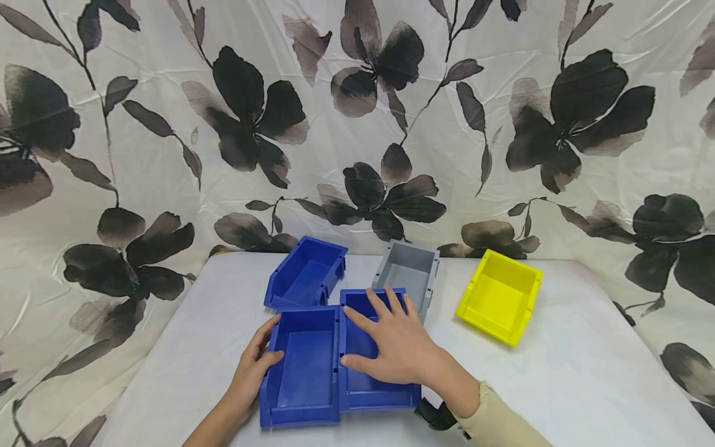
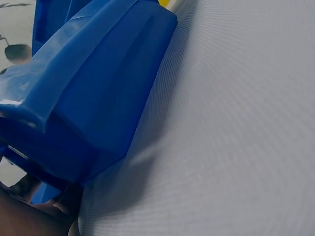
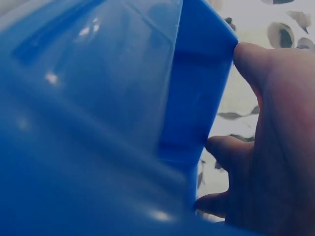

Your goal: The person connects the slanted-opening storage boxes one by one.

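Two blue storage bins stand side by side near the table's front, the left bin (image 1: 309,363) touching the right bin (image 1: 385,397). My left hand (image 1: 252,367) grips the left bin's outer wall, thumb over the rim and fingers along the side. In the left wrist view, the underside of a blue bin (image 2: 108,83) is tilted off the white cloth. My right hand (image 1: 399,344) spreads over the right bin with straight, parted fingers and hides part of its inside. Seen from the right wrist, its fingertips (image 3: 219,145) touch the blue bin's edge (image 3: 202,105).
Behind these lie another blue bin (image 1: 306,270) on the left and a grey bin (image 1: 408,267), partly hidden by my right hand. A yellow bin (image 1: 499,298) sits to the right on the white table (image 1: 558,385). A floral cloth (image 1: 357,143) hangs behind.
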A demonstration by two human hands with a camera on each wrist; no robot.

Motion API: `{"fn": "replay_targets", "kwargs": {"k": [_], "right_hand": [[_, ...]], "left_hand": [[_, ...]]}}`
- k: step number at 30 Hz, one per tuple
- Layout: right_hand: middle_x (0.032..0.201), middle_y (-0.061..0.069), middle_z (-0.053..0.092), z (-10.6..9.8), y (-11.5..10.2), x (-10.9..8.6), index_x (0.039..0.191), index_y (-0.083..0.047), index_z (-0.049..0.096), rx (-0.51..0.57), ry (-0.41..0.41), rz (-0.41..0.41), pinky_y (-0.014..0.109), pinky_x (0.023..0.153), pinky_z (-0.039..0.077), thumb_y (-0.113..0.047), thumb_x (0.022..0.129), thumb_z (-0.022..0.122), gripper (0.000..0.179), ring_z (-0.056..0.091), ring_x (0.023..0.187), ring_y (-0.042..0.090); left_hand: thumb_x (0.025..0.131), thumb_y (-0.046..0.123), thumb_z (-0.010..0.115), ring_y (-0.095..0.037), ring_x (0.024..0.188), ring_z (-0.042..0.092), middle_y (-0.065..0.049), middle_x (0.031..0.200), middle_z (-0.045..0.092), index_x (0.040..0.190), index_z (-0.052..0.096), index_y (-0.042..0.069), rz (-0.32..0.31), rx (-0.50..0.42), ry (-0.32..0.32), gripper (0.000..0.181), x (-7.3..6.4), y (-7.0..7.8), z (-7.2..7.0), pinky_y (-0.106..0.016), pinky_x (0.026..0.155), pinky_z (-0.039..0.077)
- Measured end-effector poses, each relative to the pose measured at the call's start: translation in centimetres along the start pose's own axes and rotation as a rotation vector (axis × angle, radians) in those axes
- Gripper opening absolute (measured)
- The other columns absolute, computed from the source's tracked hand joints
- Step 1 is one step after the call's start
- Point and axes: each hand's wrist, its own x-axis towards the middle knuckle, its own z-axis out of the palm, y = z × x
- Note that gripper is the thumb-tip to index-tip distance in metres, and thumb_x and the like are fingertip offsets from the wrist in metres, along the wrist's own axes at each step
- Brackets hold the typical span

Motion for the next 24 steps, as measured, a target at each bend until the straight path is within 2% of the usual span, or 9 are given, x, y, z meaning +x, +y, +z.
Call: {"fn": "replay_targets", "kwargs": {"k": [24], "right_hand": [[0.158,0.014,0.022,0.98,-0.57,-0.1,0.151,-0.039,0.032,-0.013,0.063,-0.001,0.068,0.108,0.006,-0.078,0.086,0.036,0.076,0.006,0.142,0.047]], "left_hand": [[0.094,0.005,0.051,-0.038,0.145,0.006,-0.012,0.16,0.013,0.153,0.029,0.019,-0.029,0.014,0.012,0.064,-0.01,0.31,0.13,-0.062,0.111,0.007]]}}
